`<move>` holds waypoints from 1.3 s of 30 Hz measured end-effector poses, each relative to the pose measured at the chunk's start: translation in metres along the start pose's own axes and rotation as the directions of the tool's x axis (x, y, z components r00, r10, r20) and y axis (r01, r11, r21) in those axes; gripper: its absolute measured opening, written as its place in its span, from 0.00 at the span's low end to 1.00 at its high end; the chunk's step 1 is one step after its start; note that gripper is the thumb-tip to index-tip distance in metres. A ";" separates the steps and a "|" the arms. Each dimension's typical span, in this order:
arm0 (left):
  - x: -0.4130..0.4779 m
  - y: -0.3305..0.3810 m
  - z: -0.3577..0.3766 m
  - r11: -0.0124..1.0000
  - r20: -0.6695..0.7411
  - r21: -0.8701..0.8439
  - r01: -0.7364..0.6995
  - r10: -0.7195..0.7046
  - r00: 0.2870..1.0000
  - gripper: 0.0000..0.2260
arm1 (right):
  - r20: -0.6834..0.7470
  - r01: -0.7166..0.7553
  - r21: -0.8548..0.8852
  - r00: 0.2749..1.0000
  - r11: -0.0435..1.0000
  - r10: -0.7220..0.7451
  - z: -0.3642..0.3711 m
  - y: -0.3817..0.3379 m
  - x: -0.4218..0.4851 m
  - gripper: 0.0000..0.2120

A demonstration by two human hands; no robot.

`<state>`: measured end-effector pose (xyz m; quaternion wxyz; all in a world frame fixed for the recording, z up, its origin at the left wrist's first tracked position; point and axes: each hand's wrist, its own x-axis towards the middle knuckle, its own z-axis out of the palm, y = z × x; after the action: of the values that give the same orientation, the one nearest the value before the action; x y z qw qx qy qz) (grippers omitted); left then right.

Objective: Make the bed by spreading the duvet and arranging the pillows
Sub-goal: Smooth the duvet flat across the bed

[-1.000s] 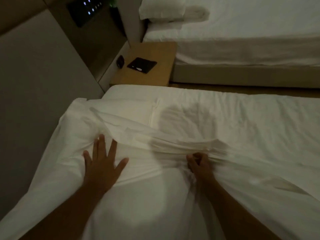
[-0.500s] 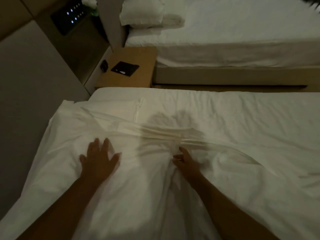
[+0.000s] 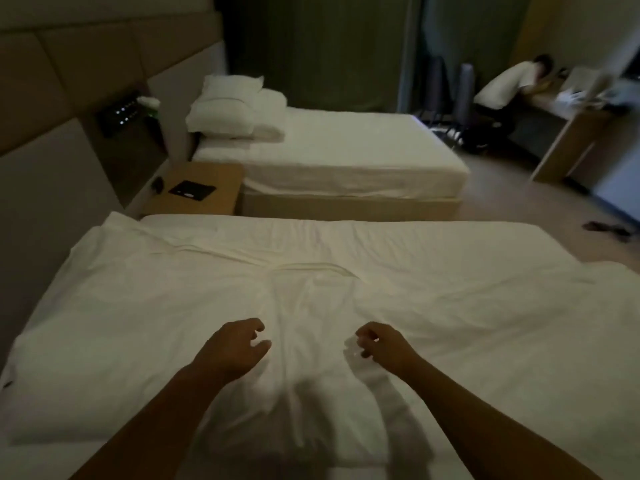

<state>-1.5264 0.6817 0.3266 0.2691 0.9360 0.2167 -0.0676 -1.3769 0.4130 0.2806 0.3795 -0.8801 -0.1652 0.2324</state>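
A white duvet lies spread over the near bed, with creases running across its middle and a raised fold near the head end. My left hand hovers over the duvet's near part, its fingers loosely curled and holding nothing. My right hand hovers a little to the right, fingers also loosely curled and empty. Two white pillows are stacked at the head of the far bed, with a folded white bundle beside them.
A wooden nightstand with a dark flat object stands between the beds against the padded headboard wall. A person sits at a desk at the far right. Shoes lie on the floor.
Both hands have lifted off the duvet and drawn back towards me; the right hand let go of the fold it gripped. My view has tilted up to show the room.
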 end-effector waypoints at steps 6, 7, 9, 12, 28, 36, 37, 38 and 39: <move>-0.063 0.071 0.026 0.991 0.135 -0.032 -0.130 0.133 0.982 0.16 | -0.033 -0.141 -0.018 0.990 0.990 0.140 -0.069 0.061 -0.139 0.05; -0.069 0.080 0.026 0.990 0.147 -0.027 -0.137 0.139 0.979 0.15 | -0.041 -0.160 -0.034 0.987 0.987 0.158 -0.080 0.066 -0.151 0.05; -0.076 0.096 0.021 0.988 0.153 -0.023 -0.151 0.152 0.976 0.15 | -0.069 -0.179 -0.052 0.982 0.983 0.175 -0.101 0.071 -0.162 0.05; -0.078 0.115 0.015 0.982 0.136 0.001 -0.187 0.186 0.973 0.15 | -0.109 -0.174 -0.077 0.980 0.982 0.166 -0.126 0.073 -0.159 0.05; 0.233 0.225 0.162 0.965 -0.086 0.056 -0.257 0.261 0.962 0.36 | -0.114 0.128 -0.449 0.973 0.884 -0.199 -0.207 0.197 0.197 0.19; 0.329 0.195 0.253 0.861 -0.062 0.436 -0.262 0.319 0.946 0.33 | 0.089 0.158 -0.680 0.987 0.716 -0.133 -0.178 0.256 0.262 0.52; 0.331 0.189 0.259 0.844 -0.043 0.483 -0.234 0.289 0.956 0.34 | 0.096 0.166 -0.718 0.986 0.676 -0.140 -0.172 0.264 0.263 0.52; 0.330 0.183 0.266 0.836 -0.003 0.505 -0.214 0.249 0.968 0.35 | 0.095 0.174 -0.758 0.983 0.629 -0.158 -0.164 0.273 0.262 0.50; 0.327 0.176 0.274 0.845 0.057 0.498 -0.192 0.189 0.980 0.38 | 0.087 0.173 -0.787 0.981 0.593 -0.172 -0.158 0.280 0.261 0.46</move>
<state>-1.1577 0.5224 0.0985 0.0228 0.9903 0.0969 -0.0973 -1.0415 0.2575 0.0932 -0.0271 -0.9365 -0.3353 0.0987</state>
